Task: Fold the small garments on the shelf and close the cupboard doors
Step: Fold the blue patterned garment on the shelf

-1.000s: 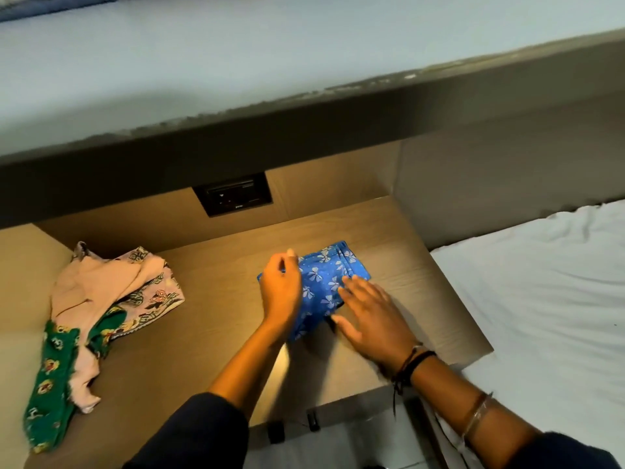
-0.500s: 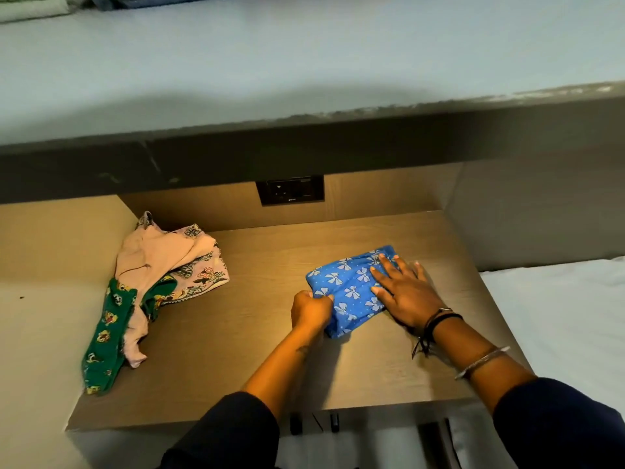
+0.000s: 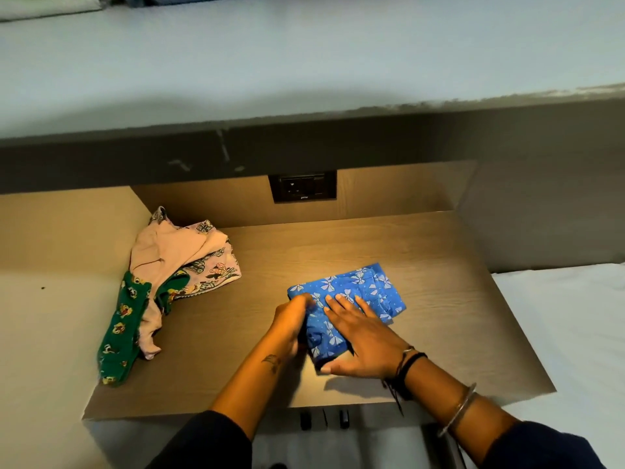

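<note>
A small blue cloth garment printed with pale bows [image 3: 351, 299] was seen lying folded on the brown wood-grain shelf [image 3: 439, 265], right of its middle and toward the front edge. The right hand [image 3: 362, 340] was laid flat on the near part of the garment, its fingers [image 3: 341, 308] spread fairly wide and stretched forward, the thumb resting at the garment's near corner; nothing was gripped by it. The left hand [image 3: 292, 319] was set against the garment's left edge, its fingers curled narrowly into the cloth, though whether a fold was actually pinched could not be told, the fingertips being hidden. A dark cord bracelet and a thin metal bangle were worn on the right forearm, and dark sleeves covered both upper arms. Well apart to the left, against the shelf's side wall, one loose heap was formed by two unfolded garments: a pale pink printed one [image 3: 182, 252] lying over a green one with cartoon figures [image 3: 123, 330]. One black socket plate [image 3: 302, 186] was set in the back panel under a dark ledge. A white sheet [image 3: 568, 326] was seen just beside the shelf on the right.
</note>
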Tool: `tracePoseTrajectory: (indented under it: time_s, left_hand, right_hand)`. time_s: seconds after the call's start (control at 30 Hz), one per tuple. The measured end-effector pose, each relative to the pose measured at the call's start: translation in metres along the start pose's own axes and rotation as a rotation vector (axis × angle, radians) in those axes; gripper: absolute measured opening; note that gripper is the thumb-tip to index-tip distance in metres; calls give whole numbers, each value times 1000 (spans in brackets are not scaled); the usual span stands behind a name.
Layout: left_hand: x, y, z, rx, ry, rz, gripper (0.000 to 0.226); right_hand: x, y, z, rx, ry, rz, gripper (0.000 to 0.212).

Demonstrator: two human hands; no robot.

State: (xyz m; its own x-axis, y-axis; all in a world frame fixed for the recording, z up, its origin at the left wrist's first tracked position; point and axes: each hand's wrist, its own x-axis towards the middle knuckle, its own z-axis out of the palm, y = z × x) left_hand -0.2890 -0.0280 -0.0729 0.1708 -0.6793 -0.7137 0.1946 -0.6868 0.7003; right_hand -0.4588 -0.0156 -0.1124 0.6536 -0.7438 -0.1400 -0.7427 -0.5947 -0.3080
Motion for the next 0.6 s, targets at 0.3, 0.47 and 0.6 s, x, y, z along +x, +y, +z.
tracePoseTrajectory:
  time_s: [0.3,0.47,0.6]
  left_hand:
    - [16,-2,-36,269,130,203,23]
    - [14,20,-36,523,210,282,18]
    - [2,44,-1,719,279,421,36]
  right_hand:
    - [15,-72,24,40,390,-27,68]
    - [9,-86,25,432,687,231,43]
    - [6,-79,6,980,866,482,13]
